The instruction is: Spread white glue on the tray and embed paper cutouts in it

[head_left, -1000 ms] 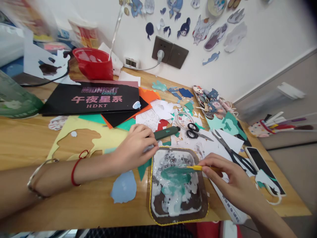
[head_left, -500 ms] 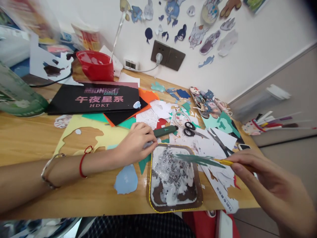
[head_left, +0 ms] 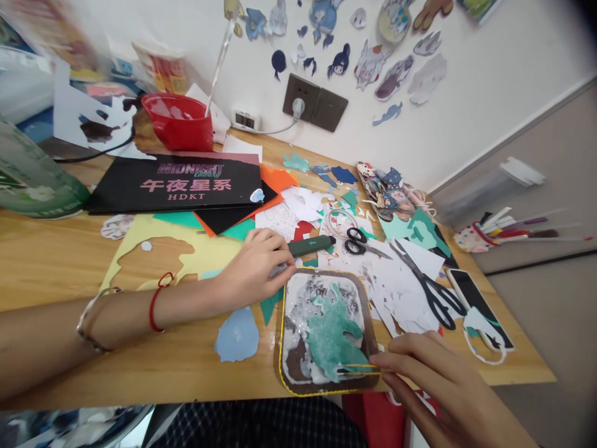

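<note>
My right hand (head_left: 433, 379) pinches a pair of thin yellow tweezers (head_left: 370, 368), their tips at the lower edge of a green cutout (head_left: 333, 326). The ragged cutout lies over the wet white, bubbly layer in a dark tray (head_left: 370, 311) with a yellow cord-like edge. My left hand (head_left: 261, 264) is closed at the tray's upper left corner, beside a dark green pen-like object (head_left: 311, 246). Something greyish shows between thumb and fingers, but I cannot make out what it is. A pale blue paper piece (head_left: 237, 335) lies left of the tray.
Small scissors (head_left: 366, 242) and larger black scissors (head_left: 433, 286) lie among paper scraps right of the tray. A phone (head_left: 473, 298) rests near the right edge. Behind stand a red container (head_left: 181, 127), a black folder (head_left: 175, 183) and a green bottle (head_left: 35, 174).
My right hand has moved down and left with the tweezers. The green cutout went from edge-on above the tray to lying flat over the white layer. My left hand has stayed put.
</note>
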Tool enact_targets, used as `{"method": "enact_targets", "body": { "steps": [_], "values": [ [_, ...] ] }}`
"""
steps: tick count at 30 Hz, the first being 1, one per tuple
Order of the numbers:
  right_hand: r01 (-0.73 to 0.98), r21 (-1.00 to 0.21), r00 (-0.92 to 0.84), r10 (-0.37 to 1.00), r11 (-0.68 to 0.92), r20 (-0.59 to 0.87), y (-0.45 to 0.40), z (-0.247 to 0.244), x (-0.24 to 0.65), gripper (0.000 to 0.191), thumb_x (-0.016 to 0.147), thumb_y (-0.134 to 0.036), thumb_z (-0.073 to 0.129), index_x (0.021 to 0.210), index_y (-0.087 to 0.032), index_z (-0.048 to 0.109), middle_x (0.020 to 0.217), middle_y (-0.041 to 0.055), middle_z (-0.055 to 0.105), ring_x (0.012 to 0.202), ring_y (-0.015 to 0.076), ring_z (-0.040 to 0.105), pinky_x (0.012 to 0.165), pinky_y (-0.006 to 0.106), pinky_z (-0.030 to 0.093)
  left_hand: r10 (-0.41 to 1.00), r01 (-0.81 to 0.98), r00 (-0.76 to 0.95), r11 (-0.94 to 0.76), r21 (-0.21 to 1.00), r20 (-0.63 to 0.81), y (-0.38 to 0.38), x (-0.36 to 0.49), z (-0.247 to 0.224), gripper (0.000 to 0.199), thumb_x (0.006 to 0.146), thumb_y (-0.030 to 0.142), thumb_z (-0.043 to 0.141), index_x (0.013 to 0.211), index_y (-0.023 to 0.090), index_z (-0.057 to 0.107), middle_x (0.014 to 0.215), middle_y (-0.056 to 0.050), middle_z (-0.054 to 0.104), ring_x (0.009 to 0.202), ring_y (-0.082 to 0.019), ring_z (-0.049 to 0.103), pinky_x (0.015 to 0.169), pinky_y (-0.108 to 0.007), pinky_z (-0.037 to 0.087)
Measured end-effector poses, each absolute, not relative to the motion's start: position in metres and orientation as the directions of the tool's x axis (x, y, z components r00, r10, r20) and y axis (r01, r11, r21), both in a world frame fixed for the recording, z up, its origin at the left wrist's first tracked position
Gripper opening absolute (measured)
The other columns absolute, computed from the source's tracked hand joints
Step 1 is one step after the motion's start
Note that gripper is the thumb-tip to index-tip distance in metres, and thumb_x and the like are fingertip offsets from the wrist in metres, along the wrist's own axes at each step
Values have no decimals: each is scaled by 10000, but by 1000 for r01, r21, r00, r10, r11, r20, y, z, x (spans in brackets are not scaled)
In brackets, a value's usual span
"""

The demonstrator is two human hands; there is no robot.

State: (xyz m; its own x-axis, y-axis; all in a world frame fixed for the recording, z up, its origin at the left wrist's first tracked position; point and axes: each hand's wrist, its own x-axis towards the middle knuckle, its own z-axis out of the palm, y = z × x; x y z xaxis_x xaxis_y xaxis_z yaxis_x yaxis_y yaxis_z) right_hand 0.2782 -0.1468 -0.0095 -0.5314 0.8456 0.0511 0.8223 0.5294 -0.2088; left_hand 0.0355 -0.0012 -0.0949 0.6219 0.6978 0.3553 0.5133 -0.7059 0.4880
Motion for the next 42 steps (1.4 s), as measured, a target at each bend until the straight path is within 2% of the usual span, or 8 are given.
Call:
{"method": "enact_targets", "body": {
  "steps": [11, 14, 18, 29, 37, 42],
  "values": [
    [839, -56, -534, 839, 541, 106, -134, -20, 274, 228, 862, -107, 418, 964, -178, 608, 795, 44, 595, 657, 156, 497, 606, 296, 343, 691, 505, 624, -712, 487, 364, 0, 35, -96, 252, 865, 312, 453, 752, 194, 645, 777, -33, 549, 849, -198, 439, 793, -371, 301],
    [825, -73, -556, 828, 560, 71, -130, -23, 268, 255, 865, -95, 390, 948, -177, 618, 768, 46, 583, 643, 160, 472, 605, 298, 336, 694, 513, 622, -711, 480, 364, 0, 35, -96, 252, 866, 311, 454, 750, 192, 643, 776, -34, 547, 845, -199, 436, 790, -371, 302],
    [793, -102, -587, 799, 600, 135, -126, -30, 261, 271, 847, -64, 392, 980, -153, 610, 801, 63, 590, 663, 163, 472, 604, 293, 335, 694, 518, 635, -709, 479, 341, -1, 35, -95, 245, 868, 304, 451, 767, 187, 641, 787, -37, 552, 862, -204, 436, 801, -376, 305],
    [766, -98, -613, 768, 635, 184, -124, -40, 258, 364, 765, 38, 404, 1000, -138, 620, 815, 77, 595, 668, 163, 468, 609, 293, 330, 692, 526, 640, -712, 465, 335, -1, 35, -95, 248, 875, 296, 441, 773, 181, 635, 794, -39, 553, 864, -204, 434, 807, -382, 306],
    [733, -110, -637, 735, 671, 234, -122, -48, 258, 366, 785, 44, 389, 1027, -125, 606, 817, 86, 574, 700, 169, 476, 607, 300, 302, 686, 519, 636, -720, 461, 355, 0, 35, -97, 213, 868, 282, 458, 777, 181, 622, 792, -31, 569, 877, -203, 441, 811, -372, 301],
    [743, -108, -633, 746, 660, 206, -124, -53, 258, 410, 768, 53, 380, 1064, -133, 595, 827, 83, 563, 715, 174, 473, 620, 307, 312, 691, 527, 634, -715, 459, 348, -1, 35, -96, 215, 868, 280, 458, 773, 184, 625, 789, -28, 565, 874, -199, 445, 814, -374, 298]
  ]
}}
